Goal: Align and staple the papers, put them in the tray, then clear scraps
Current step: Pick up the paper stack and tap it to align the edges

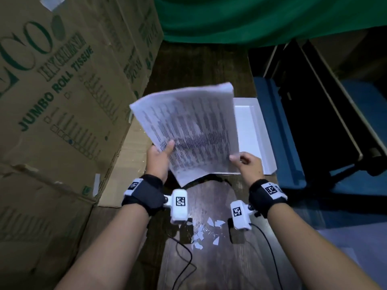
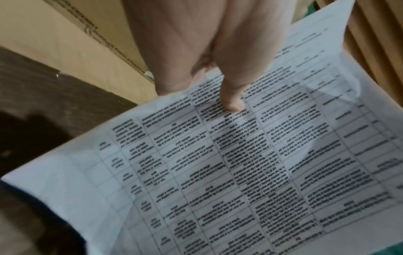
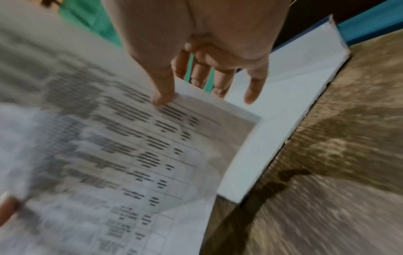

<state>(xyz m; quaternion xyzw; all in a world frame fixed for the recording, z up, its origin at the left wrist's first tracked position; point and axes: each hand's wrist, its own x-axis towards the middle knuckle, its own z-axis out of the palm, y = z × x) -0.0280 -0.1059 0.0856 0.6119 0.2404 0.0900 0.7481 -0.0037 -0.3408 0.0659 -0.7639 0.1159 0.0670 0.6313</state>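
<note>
A stack of printed papers hangs tilted in the air over the dark wooden table, its right edge above the white tray. My left hand grips the lower left edge, thumb on top of the papers. My right hand pinches the lower right edge, thumb on the printed face of the papers, the other fingers spread behind and past the edge. The tray lies just beyond that hand. Several small white scraps lie on the table between my wrists.
Large cardboard boxes wall in the left side, with a flattened flap on the table. A green cloth hangs at the back. A blue chair stands right of the table edge. Camera cables trail towards me.
</note>
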